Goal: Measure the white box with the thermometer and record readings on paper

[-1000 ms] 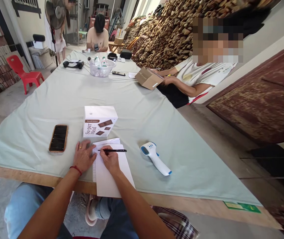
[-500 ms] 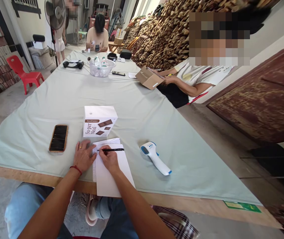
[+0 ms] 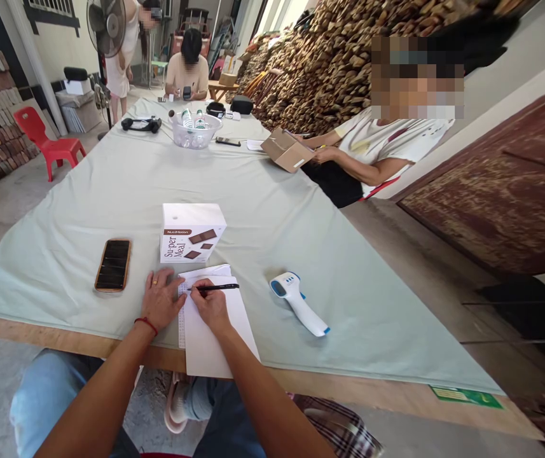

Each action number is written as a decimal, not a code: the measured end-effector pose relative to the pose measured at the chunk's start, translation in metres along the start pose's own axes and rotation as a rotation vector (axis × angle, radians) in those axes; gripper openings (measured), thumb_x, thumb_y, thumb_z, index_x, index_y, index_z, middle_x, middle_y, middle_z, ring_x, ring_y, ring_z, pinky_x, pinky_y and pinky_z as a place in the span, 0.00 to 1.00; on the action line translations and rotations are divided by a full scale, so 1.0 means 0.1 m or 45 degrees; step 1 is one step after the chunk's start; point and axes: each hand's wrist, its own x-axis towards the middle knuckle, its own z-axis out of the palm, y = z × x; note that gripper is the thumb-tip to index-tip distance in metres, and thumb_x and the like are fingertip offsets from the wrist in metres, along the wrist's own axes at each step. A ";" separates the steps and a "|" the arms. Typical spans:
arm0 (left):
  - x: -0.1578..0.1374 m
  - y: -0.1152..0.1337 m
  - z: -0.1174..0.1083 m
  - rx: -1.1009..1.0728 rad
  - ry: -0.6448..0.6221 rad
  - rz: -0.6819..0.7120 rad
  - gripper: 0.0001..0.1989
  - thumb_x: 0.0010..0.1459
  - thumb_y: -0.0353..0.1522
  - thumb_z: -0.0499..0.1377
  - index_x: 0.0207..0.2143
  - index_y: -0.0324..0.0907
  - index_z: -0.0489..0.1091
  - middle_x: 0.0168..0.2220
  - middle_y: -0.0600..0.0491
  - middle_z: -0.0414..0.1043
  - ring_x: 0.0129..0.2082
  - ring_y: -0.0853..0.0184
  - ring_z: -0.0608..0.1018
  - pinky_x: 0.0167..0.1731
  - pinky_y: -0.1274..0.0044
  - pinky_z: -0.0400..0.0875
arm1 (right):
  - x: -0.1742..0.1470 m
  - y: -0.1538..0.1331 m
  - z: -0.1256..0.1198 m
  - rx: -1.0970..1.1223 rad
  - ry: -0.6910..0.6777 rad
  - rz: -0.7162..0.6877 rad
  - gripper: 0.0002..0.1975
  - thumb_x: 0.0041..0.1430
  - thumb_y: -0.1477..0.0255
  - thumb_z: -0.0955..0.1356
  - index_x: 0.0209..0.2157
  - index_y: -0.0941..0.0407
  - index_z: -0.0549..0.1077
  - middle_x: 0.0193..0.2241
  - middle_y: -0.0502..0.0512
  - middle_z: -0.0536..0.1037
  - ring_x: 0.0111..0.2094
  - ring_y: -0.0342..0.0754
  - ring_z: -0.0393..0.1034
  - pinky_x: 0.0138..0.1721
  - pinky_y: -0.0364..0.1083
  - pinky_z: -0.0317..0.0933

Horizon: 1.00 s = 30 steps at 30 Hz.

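Nearest, right hand [image 3: 211,306]: was closed in a writing grip around the pen, its side resting on the paper.
Left hand [image 3: 160,299]: lay palm down on the cloth, fingers loosely spread and gripping nothing; its fingertips touched the left side of the sheet.
Pen [image 3: 222,287]: was black and lay almost level, its tip pointing left at the border of sheet and paper.
Paper [image 3: 219,346]: was white, and its near end overhung the table edge.
Sheet [image 3: 181,327]: showed along the paper's left side as a strip of small printed characters in rows, too fine to read.
Box [image 3: 193,219]: stood just beyond the paper; "NutriMotion" ran across a brown band, and "Su-per Meal" was printed sideways beside pictured brown bars.
Phone [image 3: 112,265]: lay face up to the left of the left hand, its dark screen illegible.
Thermometer [image 3: 298,304]: lay to the right of the paper, white with blue parts; its display could not be read.
Green label [image 3: 465,397]: was fixed to the table edge at the right, its yellowish print unreadable.
Bowl [image 3: 198,137]: held bottles with green-marked labels, too small to read, farther along the cloth [image 3: 124,181].
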 end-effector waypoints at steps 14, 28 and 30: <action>0.00 0.00 0.02 -0.025 0.019 -0.006 0.17 0.58 0.36 0.59 0.51 0.48 0.71 0.55 0.46 0.64 0.57 0.57 0.67 0.63 0.56 0.50 | 0.01 0.04 0.00 0.002 0.045 -0.013 0.10 0.48 0.61 0.64 0.25 0.53 0.70 0.23 0.51 0.77 0.25 0.49 0.72 0.32 0.46 0.67; 0.00 -0.01 0.02 -0.024 0.015 -0.006 0.17 0.59 0.36 0.59 0.51 0.48 0.70 0.55 0.47 0.65 0.58 0.58 0.66 0.63 0.56 0.50 | 0.02 0.04 0.00 0.046 0.070 -0.016 0.10 0.48 0.62 0.64 0.25 0.53 0.69 0.23 0.51 0.75 0.25 0.48 0.70 0.32 0.47 0.67; 0.00 -0.02 0.02 -0.023 0.016 -0.006 0.17 0.59 0.36 0.59 0.51 0.48 0.71 0.56 0.46 0.65 0.58 0.58 0.66 0.63 0.56 0.49 | 0.02 0.02 0.00 0.101 0.136 -0.044 0.10 0.50 0.62 0.64 0.27 0.54 0.69 0.25 0.51 0.76 0.27 0.48 0.70 0.33 0.47 0.67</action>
